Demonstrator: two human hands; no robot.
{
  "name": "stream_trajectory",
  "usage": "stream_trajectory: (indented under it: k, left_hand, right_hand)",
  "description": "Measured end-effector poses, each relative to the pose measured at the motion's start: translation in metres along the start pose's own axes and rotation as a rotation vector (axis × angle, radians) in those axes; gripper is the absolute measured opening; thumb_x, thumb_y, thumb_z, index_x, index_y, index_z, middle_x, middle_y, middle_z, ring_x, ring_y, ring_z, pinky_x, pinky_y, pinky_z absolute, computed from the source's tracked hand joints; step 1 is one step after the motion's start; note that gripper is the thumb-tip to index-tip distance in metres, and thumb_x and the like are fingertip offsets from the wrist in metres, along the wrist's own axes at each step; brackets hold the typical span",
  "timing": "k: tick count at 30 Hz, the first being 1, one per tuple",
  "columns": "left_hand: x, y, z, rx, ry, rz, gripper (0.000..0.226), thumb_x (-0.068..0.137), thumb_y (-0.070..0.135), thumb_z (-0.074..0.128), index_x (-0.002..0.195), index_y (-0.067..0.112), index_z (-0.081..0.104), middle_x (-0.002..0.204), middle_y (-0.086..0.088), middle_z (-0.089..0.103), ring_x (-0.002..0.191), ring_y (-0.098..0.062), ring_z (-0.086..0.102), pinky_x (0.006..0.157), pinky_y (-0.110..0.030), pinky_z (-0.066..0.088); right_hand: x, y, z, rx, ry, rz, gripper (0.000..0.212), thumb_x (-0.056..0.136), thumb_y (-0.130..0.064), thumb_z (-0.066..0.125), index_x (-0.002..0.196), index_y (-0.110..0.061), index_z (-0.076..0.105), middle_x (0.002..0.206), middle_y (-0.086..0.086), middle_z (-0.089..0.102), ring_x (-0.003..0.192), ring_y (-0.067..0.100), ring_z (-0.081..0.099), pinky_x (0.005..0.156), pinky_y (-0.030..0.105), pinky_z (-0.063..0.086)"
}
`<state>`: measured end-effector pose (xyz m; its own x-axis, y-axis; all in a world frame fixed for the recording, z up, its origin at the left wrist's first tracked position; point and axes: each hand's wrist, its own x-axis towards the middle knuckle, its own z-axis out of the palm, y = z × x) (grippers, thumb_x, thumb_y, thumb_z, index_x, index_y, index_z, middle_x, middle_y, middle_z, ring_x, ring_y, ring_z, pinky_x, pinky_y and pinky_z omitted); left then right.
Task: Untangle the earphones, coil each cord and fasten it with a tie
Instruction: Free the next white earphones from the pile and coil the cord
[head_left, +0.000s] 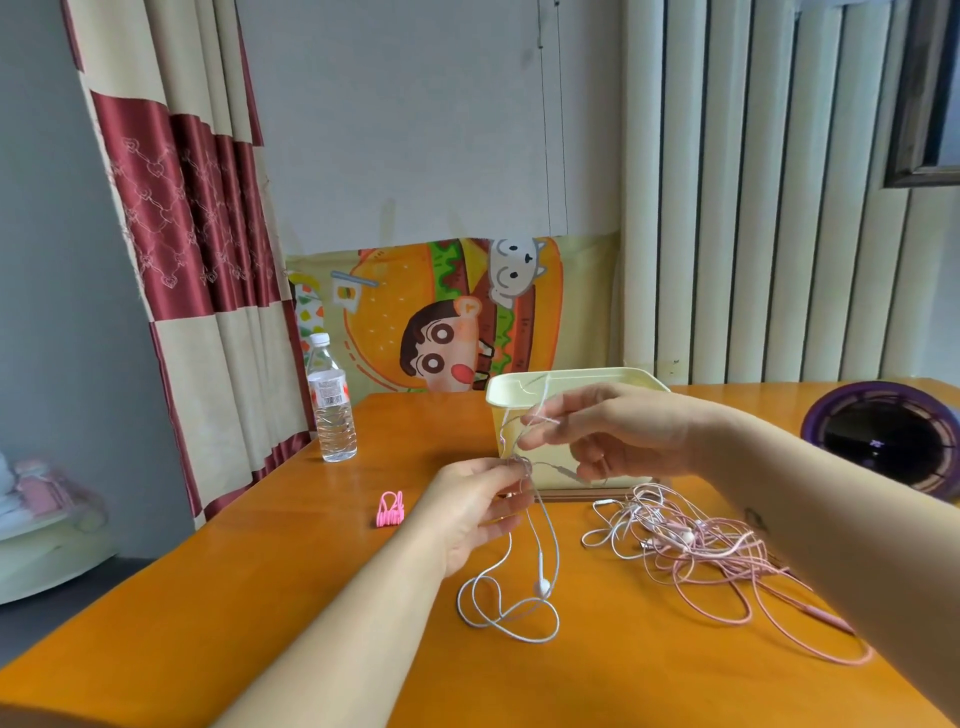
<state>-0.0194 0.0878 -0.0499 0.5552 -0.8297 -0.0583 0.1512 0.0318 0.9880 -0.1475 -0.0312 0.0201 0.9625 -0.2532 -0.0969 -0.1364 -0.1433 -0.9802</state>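
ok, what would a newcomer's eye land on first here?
The left hand and right hand at centre, pinching a white earphone cord lifted in front of a cream box, its loops trailing onto the orange table. To its right lies a tangled heap of pink earphones; pink ties sit to the left.

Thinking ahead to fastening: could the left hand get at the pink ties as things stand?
Probably yes. The pink ties lie just beside the left hand with nothing between, but that hand pinches the white earphone cord and must release it first.
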Motion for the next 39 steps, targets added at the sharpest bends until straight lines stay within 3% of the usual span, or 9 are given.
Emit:
stream_trajectory:
  k: [3, 10, 12, 17, 21, 25, 31, 35, 39]
  left_hand:
    - [0.002, -0.003, 0.001, -0.047, 0.015, 0.030, 0.004, 0.087, 0.016, 0.066, 0.085, 0.012, 0.064, 0.074, -0.001, 0.065, 0.069, -0.015, 0.063, 0.070, -0.030, 0.050]
    - [0.007, -0.007, 0.006, -0.116, 0.019, 0.078, 0.004, 0.087, 0.011, 0.064, 0.084, 0.012, 0.063, 0.073, -0.001, 0.068, 0.065, -0.012, 0.066, 0.065, -0.025, 0.052]
    - [0.007, -0.008, 0.007, -0.116, 0.002, 0.091, 0.003, 0.087, 0.009, 0.063, 0.085, 0.011, 0.063, 0.072, -0.002, 0.068, 0.065, -0.012, 0.066, 0.063, -0.025, 0.053]
    - [0.008, -0.012, 0.005, -0.118, 0.006, 0.090, 0.002, 0.088, 0.008, 0.063, 0.089, 0.008, 0.065, 0.076, -0.003, 0.068, 0.069, -0.014, 0.063, 0.069, -0.031, 0.052]
    - [0.012, -0.016, 0.001, -0.136, 0.036, 0.045, 0.005, 0.089, 0.015, 0.063, 0.091, 0.011, 0.065, 0.073, 0.001, 0.066, 0.072, -0.013, 0.057, 0.065, -0.025, 0.045]
    - [0.014, -0.020, 0.001, -0.113, 0.006, 0.006, 0.010, 0.091, 0.019, 0.061, 0.091, 0.010, 0.065, 0.073, -0.003, 0.063, 0.072, -0.016, 0.057, 0.067, -0.026, 0.041]
    - [0.015, -0.022, 0.002, -0.066, -0.013, 0.020, 0.014, 0.094, 0.019, 0.056, 0.083, 0.016, 0.065, 0.079, 0.000, 0.065, 0.083, -0.016, 0.059, 0.077, -0.031, 0.041]
    - [0.016, -0.024, 0.004, -0.074, -0.040, 0.038, 0.016, 0.097, 0.018, 0.051, 0.088, 0.010, 0.061, 0.078, -0.006, 0.066, 0.080, -0.024, 0.061, 0.077, -0.034, 0.045]
    - [0.016, -0.026, 0.006, -0.052, 0.025, 0.074, 0.013, 0.098, 0.012, 0.049, 0.090, 0.007, 0.059, 0.077, -0.008, 0.066, 0.065, -0.021, 0.065, 0.063, -0.028, 0.055]
  right_hand:
    - [-0.007, -0.001, -0.001, -0.074, -0.171, -0.014, 0.024, 0.082, -0.016, 0.066, 0.104, -0.008, 0.068, 0.107, 0.007, 0.065, 0.076, 0.012, 0.057, 0.076, 0.027, 0.052]
    - [0.008, 0.013, 0.007, -0.715, 0.374, -0.192, 0.016, 0.090, -0.023, 0.062, 0.100, -0.018, 0.073, 0.098, -0.003, 0.072, 0.080, 0.006, 0.063, 0.070, 0.014, 0.052]
    - [0.012, 0.019, 0.010, -0.821, 0.384, -0.264, 0.016, 0.088, -0.019, 0.064, 0.102, -0.018, 0.073, 0.102, -0.004, 0.071, 0.079, 0.001, 0.062, 0.071, 0.011, 0.051]
    - [0.016, 0.028, 0.013, -0.927, 0.423, -0.260, 0.018, 0.084, -0.021, 0.070, 0.101, -0.016, 0.073, 0.095, 0.001, 0.073, 0.081, 0.010, 0.066, 0.078, 0.024, 0.055]
    - [0.017, 0.029, 0.012, -0.910, 0.450, -0.237, 0.012, 0.088, -0.016, 0.065, 0.094, -0.009, 0.073, 0.087, 0.003, 0.073, 0.072, 0.013, 0.066, 0.070, 0.021, 0.053]
    - [0.016, 0.032, 0.013, -0.669, 0.441, -0.198, 0.010, 0.092, -0.015, 0.060, 0.086, -0.010, 0.066, 0.077, 0.003, 0.068, 0.064, 0.014, 0.066, 0.059, 0.019, 0.056]
    - [0.018, 0.041, 0.012, -0.244, 0.443, -0.125, 0.015, 0.096, -0.014, 0.052, 0.086, -0.007, 0.059, 0.068, 0.002, 0.052, 0.051, 0.009, 0.038, 0.046, 0.019, 0.037]
    - [0.025, 0.039, 0.014, -0.194, 0.559, -0.143, 0.021, 0.098, -0.018, 0.049, 0.078, -0.012, 0.053, 0.060, 0.001, 0.037, 0.050, 0.012, 0.030, 0.045, 0.023, 0.027]
    - [0.024, 0.032, 0.009, -0.293, 0.724, -0.206, 0.019, 0.097, -0.019, 0.049, 0.080, -0.014, 0.055, 0.055, -0.004, 0.042, 0.049, 0.010, 0.036, 0.049, 0.023, 0.029]
